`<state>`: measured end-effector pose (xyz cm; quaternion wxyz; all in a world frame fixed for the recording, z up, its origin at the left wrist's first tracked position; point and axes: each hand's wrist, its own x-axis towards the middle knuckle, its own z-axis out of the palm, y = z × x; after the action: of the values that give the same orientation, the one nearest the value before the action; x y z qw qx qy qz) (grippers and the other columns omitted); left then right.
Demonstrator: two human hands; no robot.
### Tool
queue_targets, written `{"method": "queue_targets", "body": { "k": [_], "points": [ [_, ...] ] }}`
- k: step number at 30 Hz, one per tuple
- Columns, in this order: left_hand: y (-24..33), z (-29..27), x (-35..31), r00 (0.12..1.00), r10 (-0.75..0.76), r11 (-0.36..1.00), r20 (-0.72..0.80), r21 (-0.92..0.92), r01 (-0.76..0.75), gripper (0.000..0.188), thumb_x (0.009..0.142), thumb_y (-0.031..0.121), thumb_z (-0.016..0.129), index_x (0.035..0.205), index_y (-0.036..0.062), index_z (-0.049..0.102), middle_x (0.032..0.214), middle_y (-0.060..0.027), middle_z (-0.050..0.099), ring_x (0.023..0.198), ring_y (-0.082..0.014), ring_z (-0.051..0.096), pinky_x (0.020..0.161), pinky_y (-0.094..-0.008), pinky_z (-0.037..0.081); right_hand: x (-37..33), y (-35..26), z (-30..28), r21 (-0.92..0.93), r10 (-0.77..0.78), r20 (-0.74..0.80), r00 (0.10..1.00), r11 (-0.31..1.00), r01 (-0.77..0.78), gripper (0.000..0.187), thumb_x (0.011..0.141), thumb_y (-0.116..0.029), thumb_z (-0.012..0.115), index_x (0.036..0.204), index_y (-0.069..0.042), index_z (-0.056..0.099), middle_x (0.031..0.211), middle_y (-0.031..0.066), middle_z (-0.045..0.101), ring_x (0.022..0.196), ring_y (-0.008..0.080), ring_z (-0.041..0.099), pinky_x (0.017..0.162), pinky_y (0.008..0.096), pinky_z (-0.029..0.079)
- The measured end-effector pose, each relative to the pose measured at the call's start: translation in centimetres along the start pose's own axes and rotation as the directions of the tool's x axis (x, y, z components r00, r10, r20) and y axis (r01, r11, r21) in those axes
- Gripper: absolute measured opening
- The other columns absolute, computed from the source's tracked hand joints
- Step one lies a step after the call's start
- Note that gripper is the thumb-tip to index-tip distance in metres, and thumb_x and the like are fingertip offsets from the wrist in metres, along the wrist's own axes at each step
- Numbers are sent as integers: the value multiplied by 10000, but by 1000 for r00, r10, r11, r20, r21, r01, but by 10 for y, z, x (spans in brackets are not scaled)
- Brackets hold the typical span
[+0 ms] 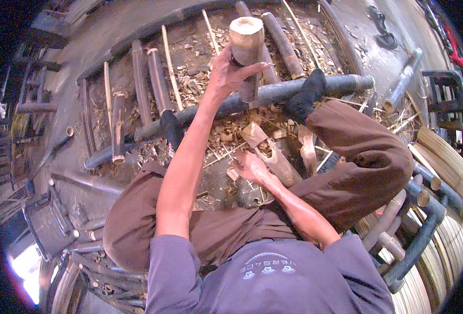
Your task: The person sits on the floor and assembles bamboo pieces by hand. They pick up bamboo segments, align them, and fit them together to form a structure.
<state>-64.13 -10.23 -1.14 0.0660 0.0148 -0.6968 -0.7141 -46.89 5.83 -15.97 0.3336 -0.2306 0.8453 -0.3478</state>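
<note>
Left grip (231, 76): raised on the far side of the body, fingers and thumb wrapped around a wooden mallet (247, 44). The mallet's thick head stands above the fist, pale end face turned up; its long axis is near upright in the view. The brown length below the thumb appears to be its handle.

Right grip (252, 168): low, nearer the body, fingers partly curled among wood chips (226, 137). Cannot tell whether it grasps anything; thin sticks cross just by the fingertips.

Key relation: a hollowed bamboo tube (283, 166) lies toward the body and somewhat rightward from the left grip, and just right of the right grip, which is much the nearer. Tube axis slants from far-left to near-right, opening toward the far end. Contact with the right wrist unclear. Mallet and tube are well apart.

Surroundings: a dark pole (273, 96) crosses between the two grips, on the body side of the left one; a dark-covered foot (310, 94) rests against it, rightward of the left grip.
</note>
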Motion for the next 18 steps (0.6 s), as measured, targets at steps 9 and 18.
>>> {"method": "queue_targets", "body": {
  "k": [9,18],
  "points": [
    [-11,-7,11,1000,-17,1000,-16,-14,16,611,740,188,841,1238,32,522,1114,-76,655,987,-153,617,880,-334,513,1,6,2,8,-3,-17,1000,1000,3,328,864,-284,587,1090,-48,618,885,264,632,851,452,624,733,528,498],
    [-15,-11,28,995,-81,996,-60,25,83,584,750,156,825,1237,47,522,1092,-73,657,982,-164,615,877,-330,499,13,9,4,38,10,38,999,999,-12,365,846,-233,581,1155,-41,602,941,269,644,907,442,627,760,528,501]
  ]
}}
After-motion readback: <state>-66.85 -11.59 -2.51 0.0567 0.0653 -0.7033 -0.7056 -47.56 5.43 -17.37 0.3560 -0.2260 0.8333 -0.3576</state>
